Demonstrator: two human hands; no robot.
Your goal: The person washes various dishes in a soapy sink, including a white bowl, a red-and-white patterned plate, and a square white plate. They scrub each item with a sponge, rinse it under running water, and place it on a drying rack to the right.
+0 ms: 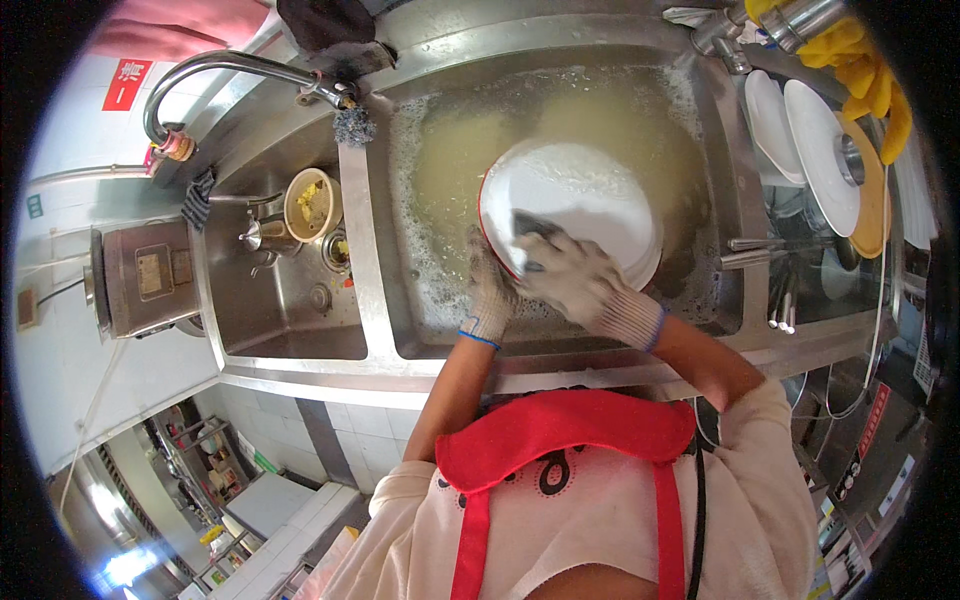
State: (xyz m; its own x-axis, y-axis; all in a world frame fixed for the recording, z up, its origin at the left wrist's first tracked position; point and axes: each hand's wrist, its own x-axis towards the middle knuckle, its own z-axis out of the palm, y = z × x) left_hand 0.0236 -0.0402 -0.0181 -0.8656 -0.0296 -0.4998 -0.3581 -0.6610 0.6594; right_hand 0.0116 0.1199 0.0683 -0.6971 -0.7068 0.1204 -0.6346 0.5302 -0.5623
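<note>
A large white round dish (592, 217) with a red rim is tilted in the cloudy, sudsy water of the middle basin (380, 225). My left hand (491, 289), in a knit work glove with a blue cuff edge, grips the dish at its left rim. Pressed to the inside of the dish is my right hand (577, 281), gloved too and blurred. Its fingers hold a dark scrubbing pad (534, 223), mostly covered by the glove, so its exact kind is unclear.
In the left basin, a strainer basket (309, 206) with yellow scraps stands beside a metal pitcher (262, 234). A curved faucet (232, 64) and steel wool (354, 127) are at the divider. White oval plates (821, 154), ladle handles (757, 259) and yellow gloves (862, 75) are at right.
</note>
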